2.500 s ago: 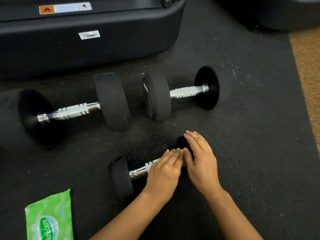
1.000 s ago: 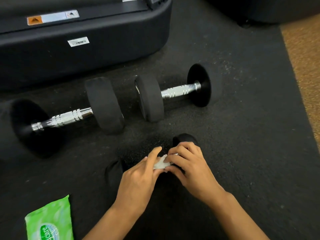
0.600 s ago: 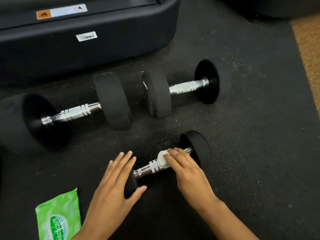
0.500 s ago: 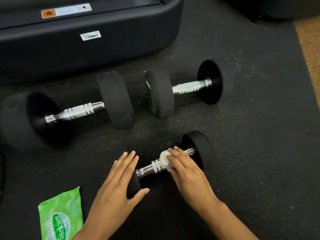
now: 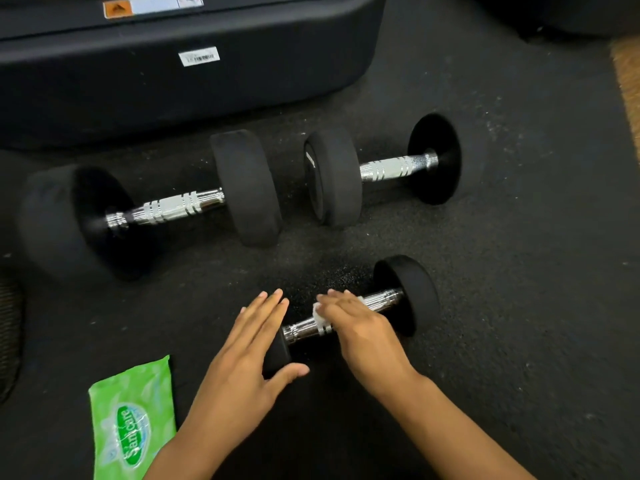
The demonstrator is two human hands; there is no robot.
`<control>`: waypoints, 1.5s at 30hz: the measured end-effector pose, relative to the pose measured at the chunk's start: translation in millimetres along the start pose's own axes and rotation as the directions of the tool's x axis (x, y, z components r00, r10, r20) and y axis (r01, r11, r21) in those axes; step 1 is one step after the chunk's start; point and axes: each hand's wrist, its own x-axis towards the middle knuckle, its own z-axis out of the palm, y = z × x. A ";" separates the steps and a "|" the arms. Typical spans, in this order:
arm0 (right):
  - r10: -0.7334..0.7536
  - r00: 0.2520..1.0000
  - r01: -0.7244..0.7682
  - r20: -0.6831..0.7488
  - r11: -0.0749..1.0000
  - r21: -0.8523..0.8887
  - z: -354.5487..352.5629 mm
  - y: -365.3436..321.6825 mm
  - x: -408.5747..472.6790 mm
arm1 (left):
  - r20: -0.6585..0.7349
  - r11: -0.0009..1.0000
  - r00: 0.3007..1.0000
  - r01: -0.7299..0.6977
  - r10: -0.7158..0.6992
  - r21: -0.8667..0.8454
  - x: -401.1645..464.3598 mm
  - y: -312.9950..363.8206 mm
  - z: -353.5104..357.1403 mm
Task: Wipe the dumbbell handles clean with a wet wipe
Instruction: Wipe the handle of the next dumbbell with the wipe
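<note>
A small dumbbell point(image 5: 408, 292) with black ends and a chrome handle lies on the dark mat nearest me. My right hand point(image 5: 360, 327) presses a folded white wet wipe point(image 5: 319, 313) onto the middle of that handle. My left hand point(image 5: 249, 348) lies flat over the dumbbell's left end, fingers spread, thumb under its near side. Two larger dumbbells rest farther back: one on the left point(image 5: 166, 209), one on the right point(image 5: 391, 168), both with bare chrome handles.
A green pack of wet wipes point(image 5: 131, 420) lies at the lower left. A black machine base point(image 5: 194, 74) with stickers fills the far left. Brown carpet point(image 5: 628, 84) borders the mat on the right. A dark ribbed object point(image 5: 8, 334) sits at the left edge.
Both hands first covered the small dumbbell's handle. Then the left hand shifted to its left end, and the right hand slid the wipe leftward along the handle.
</note>
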 end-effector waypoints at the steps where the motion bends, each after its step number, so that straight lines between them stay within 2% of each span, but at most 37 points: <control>1: -0.031 0.999 0.031 0.010 1.000 0.004 0.8 0.7 -3.3 | 0.001 1.000 1.000 0.006 -0.006 -0.004 0.6 -0.6 -1.0; 3: -0.096 0.995 0.095 0.030 0.995 0.012 -2.1 8.0 -11.4 | -0.003 1.000 1.000 0.009 -0.009 -0.011 0.7 0.3 -1.8; 7: -0.083 0.996 0.083 0.020 0.996 -0.019 3.5 3.2 -6.7 | -0.016 1.000 1.000 0.006 -0.007 -0.017 0.8 1.2 -1.1; 10: -0.156 0.988 0.156 0.013 0.988 0.017 2.4 7.1 -12.9 | -0.018 0.999 1.000 0.015 -0.015 -0.028 0.7 1.1 -1.0; 14: -0.116 0.993 0.116 -0.017 0.993 0.021 2.6 0.1 -3.2 | -0.032 0.999 0.999 0.000 -0.001 -0.041 2.6 0.7 0.6; 18: -0.252 0.967 0.251 0.035 0.968 0.027 15.9 -8.5 -14.7 | -0.028 0.999 1.000 0.011 -0.013 -0.050 4.7 -0.5 -1.4; 22: -0.189 0.982 0.189 -0.012 0.982 -0.002 13.4 -6.9 -2.8 | -0.033 0.999 0.999 0.001 -0.003 -0.046 4.6 0.7 -0.7; 27: -0.266 0.964 0.266 0.007 0.964 0.015 15.7 -8.1 -7.1 | -0.027 0.998 0.999 0.017 -0.019 -0.063 2.8 2.3 -2.1; 30: -0.186 0.982 0.187 0.013 0.982 -0.005 16.7 -12.0 0.2 | -0.035 0.998 0.999 0.013 -0.015 -0.067 4.8 1.8 -2.1; 34: -0.261 0.965 0.261 0.022 0.965 0.013 15.5 -7.6 -7.7 | -0.033 0.997 0.999 0.006 -0.008 -0.083 5.2 1.6 -2.9; 39: -0.192 0.981 0.193 -0.024 0.980 0.039 24.7 -16.9 2.4 | -0.052 0.997 0.999 0.007 -0.011 -0.078 6.7 -0.7 -1.7; 41: -0.234 0.972 0.235 -0.018 0.969 0.073 24.0 -10.6 -4.4 | -0.041 0.996 0.999 0.007 -0.011 -0.086 5.9 -0.6 -2.3; 45: -0.196 0.981 0.196 -0.006 0.980 0.016 15.7 -8.0 7.1 | -0.044 0.997 0.999 -0.001 -0.003 -0.082 4.2 0.3 -1.7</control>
